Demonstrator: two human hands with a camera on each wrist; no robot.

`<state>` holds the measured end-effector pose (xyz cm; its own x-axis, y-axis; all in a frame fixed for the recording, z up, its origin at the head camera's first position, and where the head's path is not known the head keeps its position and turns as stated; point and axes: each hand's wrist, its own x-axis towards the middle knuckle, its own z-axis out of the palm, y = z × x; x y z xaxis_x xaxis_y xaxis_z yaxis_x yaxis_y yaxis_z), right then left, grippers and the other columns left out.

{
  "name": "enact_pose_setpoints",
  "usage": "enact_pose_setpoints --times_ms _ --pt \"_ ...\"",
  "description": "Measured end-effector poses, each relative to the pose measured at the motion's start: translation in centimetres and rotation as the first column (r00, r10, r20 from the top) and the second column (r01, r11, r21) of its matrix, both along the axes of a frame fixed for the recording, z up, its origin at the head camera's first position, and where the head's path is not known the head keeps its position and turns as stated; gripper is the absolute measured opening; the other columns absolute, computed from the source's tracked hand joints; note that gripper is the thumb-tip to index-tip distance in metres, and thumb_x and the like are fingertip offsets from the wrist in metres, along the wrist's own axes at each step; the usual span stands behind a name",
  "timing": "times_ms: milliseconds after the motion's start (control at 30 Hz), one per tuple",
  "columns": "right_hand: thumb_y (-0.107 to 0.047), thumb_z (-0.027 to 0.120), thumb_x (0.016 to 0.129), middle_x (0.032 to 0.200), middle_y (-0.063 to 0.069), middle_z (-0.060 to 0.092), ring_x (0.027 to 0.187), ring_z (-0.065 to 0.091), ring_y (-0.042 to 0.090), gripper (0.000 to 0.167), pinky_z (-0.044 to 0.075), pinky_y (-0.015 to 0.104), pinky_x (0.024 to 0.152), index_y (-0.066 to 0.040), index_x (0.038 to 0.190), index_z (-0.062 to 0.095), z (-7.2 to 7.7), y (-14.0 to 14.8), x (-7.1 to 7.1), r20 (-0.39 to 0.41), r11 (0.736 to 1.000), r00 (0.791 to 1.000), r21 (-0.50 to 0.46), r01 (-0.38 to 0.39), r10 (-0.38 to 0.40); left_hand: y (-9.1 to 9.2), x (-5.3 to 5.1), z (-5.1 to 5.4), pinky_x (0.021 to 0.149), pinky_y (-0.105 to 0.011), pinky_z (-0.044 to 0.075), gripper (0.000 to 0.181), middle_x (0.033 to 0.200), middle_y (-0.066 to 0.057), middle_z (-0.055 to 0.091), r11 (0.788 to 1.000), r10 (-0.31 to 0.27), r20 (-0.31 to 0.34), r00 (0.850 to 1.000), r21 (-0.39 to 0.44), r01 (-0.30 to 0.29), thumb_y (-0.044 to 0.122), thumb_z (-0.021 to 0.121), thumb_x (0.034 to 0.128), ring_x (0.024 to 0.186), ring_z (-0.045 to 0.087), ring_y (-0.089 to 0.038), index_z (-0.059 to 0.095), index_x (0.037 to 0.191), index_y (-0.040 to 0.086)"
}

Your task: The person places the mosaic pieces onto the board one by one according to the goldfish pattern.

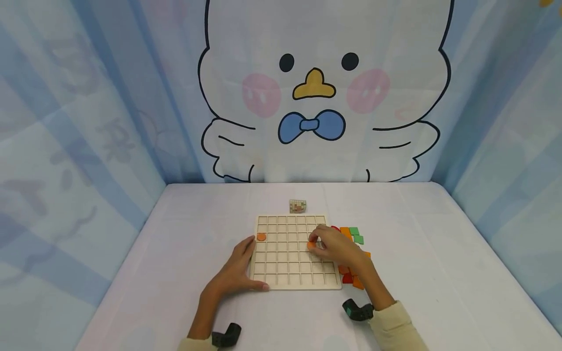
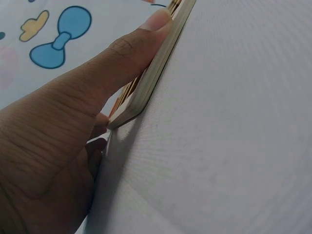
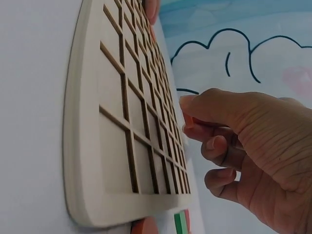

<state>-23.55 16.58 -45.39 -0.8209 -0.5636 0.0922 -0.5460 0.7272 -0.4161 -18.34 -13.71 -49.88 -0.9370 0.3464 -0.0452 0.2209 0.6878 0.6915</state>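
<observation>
A pale wooden grid board (image 1: 288,269) lies flat on the table. My left hand (image 1: 234,272) spans its near left corner: the thumb rests along the front rim and the fingers touch the left edge. In the left wrist view that thumb (image 2: 124,56) lies nearly straight over the rim. Between thumb and fingertips my right hand (image 1: 338,246) pinches an orange round piece (image 1: 311,244) above the right part of the board. The right wrist view shows this orange piece (image 3: 188,120) mostly hidden by the fingers. Another orange disc (image 1: 261,237) sits in a left-column cell.
Beside the board's right edge lie loose pieces, among them green ones (image 1: 358,239), orange ones (image 1: 358,282) and a red one (image 1: 347,278), partly hidden by the right hand. Behind the board is a small patterned card (image 1: 297,206). A printed curtain (image 1: 316,161) hangs past the table's far edge.
</observation>
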Motion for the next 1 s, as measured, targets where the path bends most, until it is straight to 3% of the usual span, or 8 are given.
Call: enact_pose_setpoints --times_ms 700,1000 --pt "-0.021 0.07 0.091 0.096 -0.001 0.064 0.073 0.051 0.008 0.017 0.047 0.018 0.066 -0.009 0.103 0.07 0.2 -6.9 -0.3 0.032 0.992 0.991 -0.01 -0.128 0.128 -0.2 0.0 0.0 0.118 -0.053 0.027 0.131 0.163 -0.014 0.013 1.0 -0.009 0.001 1.0 -0.002 0.009 0.057 0.087 0.0609 0.151 0.014 -0.033 0.016 0.156 0.002" --pt "-0.025 0.068 0.092 0.097 -0.003 0.063 0.076 0.051 0.006 0.02 0.047 0.017 0.069 -0.01 0.105 0.071 -0.5 -9.0 -0.1 0.046 0.991 0.99 -0.005 -0.137 0.137 -0.3 0.1 0.1 0.118 -0.052 0.026 0.131 0.163 -0.012 0.012 1.0 -0.021 0.002 1.0 0.005 0.021 0.057 0.087 0.0608 0.151 0.013 -0.032 0.014 0.156 0.004"
